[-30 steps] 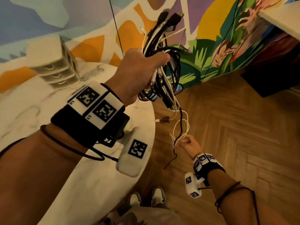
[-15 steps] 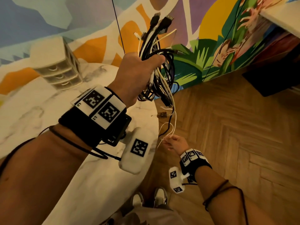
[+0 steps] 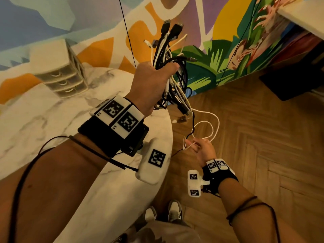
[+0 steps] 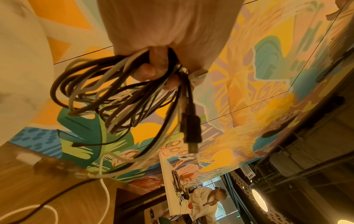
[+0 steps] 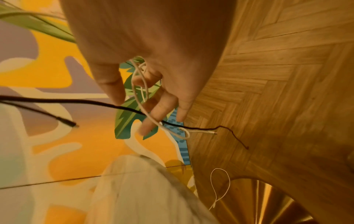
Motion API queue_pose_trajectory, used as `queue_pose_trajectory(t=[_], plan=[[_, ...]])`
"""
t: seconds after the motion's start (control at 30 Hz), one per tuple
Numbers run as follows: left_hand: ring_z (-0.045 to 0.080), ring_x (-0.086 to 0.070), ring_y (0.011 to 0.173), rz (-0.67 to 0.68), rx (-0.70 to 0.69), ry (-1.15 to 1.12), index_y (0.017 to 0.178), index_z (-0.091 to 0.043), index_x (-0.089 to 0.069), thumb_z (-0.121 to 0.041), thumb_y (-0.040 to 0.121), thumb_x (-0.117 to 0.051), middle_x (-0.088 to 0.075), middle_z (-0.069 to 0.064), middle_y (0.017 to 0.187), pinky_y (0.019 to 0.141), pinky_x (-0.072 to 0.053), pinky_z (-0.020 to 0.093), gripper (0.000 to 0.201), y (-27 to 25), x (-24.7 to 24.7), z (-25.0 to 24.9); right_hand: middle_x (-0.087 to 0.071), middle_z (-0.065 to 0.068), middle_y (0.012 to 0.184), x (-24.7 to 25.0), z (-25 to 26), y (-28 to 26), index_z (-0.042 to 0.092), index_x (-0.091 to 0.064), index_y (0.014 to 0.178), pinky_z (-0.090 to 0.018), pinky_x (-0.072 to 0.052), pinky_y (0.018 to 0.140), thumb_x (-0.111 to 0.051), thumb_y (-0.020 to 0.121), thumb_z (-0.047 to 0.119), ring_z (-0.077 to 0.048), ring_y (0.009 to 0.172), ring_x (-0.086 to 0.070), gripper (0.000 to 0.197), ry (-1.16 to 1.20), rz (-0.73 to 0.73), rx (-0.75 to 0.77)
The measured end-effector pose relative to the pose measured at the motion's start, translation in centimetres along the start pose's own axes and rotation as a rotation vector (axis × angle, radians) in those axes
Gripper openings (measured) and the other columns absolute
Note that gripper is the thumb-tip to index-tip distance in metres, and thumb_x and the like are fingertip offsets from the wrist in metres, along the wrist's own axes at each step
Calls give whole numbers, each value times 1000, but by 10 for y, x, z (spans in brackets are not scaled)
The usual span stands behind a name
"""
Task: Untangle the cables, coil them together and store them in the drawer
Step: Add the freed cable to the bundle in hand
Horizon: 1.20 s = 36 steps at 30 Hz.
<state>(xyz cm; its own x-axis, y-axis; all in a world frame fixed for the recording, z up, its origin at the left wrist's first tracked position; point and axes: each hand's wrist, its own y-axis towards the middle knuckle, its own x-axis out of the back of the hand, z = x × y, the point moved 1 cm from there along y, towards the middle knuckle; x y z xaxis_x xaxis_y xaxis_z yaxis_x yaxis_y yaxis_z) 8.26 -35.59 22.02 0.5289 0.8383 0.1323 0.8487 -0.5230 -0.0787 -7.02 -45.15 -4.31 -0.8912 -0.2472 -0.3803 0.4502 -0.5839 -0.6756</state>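
My left hand [image 3: 152,79] is raised over the table's edge and grips a tangled bundle of black and white cables [image 3: 175,81]. Plugs stick up from the top of the bundle. In the left wrist view my fingers [image 4: 153,68] curl round the cable bundle [image 4: 114,97], and a black USB plug [image 4: 191,128] hangs from it. Lower down, my right hand [image 3: 201,148] holds a thin white cable [image 3: 214,123] that loops down from the bundle. In the right wrist view the white cable [image 5: 138,94] runs between my fingers [image 5: 162,106]. A thin black cable [image 5: 95,103] crosses beside them.
A small white drawer unit [image 3: 63,79] stands at the back of the round marble table [image 3: 52,120], its drawers closed. A painted wall lies behind it, and a dark cabinet [image 3: 289,81] stands at the right. Wooden floor and my shoes [image 3: 173,209] are below.
My right hand drifted left and then back right under the bundle, still holding the white cable, which now hangs in a wider loop. The left hand keeps its grip on the bundle.
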Motion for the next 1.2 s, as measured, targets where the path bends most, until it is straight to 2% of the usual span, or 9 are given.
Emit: queue_pose_trajectory(t=[0.1,0.2,0.37,0.43,0.53,0.73,0.83,1.07,1.2], plan=[[17,-58,59,-25,-29,5,98,7,-63,-24,83,-67,-55,10,74,49,-47,22,35,7,2,2,-62,-11,68,9,-1,-1,13,-46,91,-30,-55,52,-53,87,-9,-18,52,-67,24,-125,-60,18],[18,-55,63,-89,-28,17,99,6,-59,-31,80,-69,-51,9,76,56,-50,33,42,16,5,6,-61,-11,76,33,-4,-1,14,-44,116,-25,-40,45,-61,83,-6,-15,51,-55,42,-529,-89,61],[21,-46,64,-220,32,48,71,-15,-41,-41,77,-68,-42,4,70,59,-44,42,37,27,12,14,-61,-13,89,84,7,-12,18,-42,116,-27,-37,56,-52,90,8,-19,68,-54,30,-558,-242,134],[22,-42,61,-276,39,59,67,-20,-37,-42,78,-67,-37,-1,64,60,-39,39,39,29,14,17,-60,-16,92,108,7,-17,14,-48,103,-32,-43,65,-48,92,20,-23,73,-55,13,-567,-339,170],[13,-35,53,-338,-2,79,63,-22,-35,-37,82,-67,-33,-6,60,57,-32,27,40,34,18,19,-65,-21,91,141,3,-21,8,-64,88,-41,-45,82,-50,87,36,-34,87,-59,30,-936,-429,70],[25,-48,69,-352,-24,102,76,-16,-47,-36,85,-65,-43,-6,68,61,-35,26,29,32,11,20,-47,1,39,137,-8,-35,9,-54,47,-27,-34,53,-58,90,18,-19,48,-42,45,-969,-230,15],[36,-56,93,-338,19,96,86,-10,-50,-38,83,-66,-59,13,93,72,-44,36,33,26,5,26,-49,5,41,123,-11,-27,11,-58,55,-21,-34,47,-59,92,25,-11,44,-42,39,-792,-145,14],[32,-62,92,-300,95,95,80,-15,-54,-45,74,-68,-64,13,95,81,-53,44,34,12,-9,35,-52,8,45,72,-1,-28,5,-67,73,-13,-35,47,-55,93,9,-1,43,-43,24,-681,127,135],[34,-65,83,-294,72,34,87,-9,-61,-51,60,-69,-67,15,90,74,-55,52,51,8,-13,33,-60,6,57,69,-6,-21,19,-70,71,-17,-39,52,-64,88,13,-5,53,-50,19,-921,17,202]])
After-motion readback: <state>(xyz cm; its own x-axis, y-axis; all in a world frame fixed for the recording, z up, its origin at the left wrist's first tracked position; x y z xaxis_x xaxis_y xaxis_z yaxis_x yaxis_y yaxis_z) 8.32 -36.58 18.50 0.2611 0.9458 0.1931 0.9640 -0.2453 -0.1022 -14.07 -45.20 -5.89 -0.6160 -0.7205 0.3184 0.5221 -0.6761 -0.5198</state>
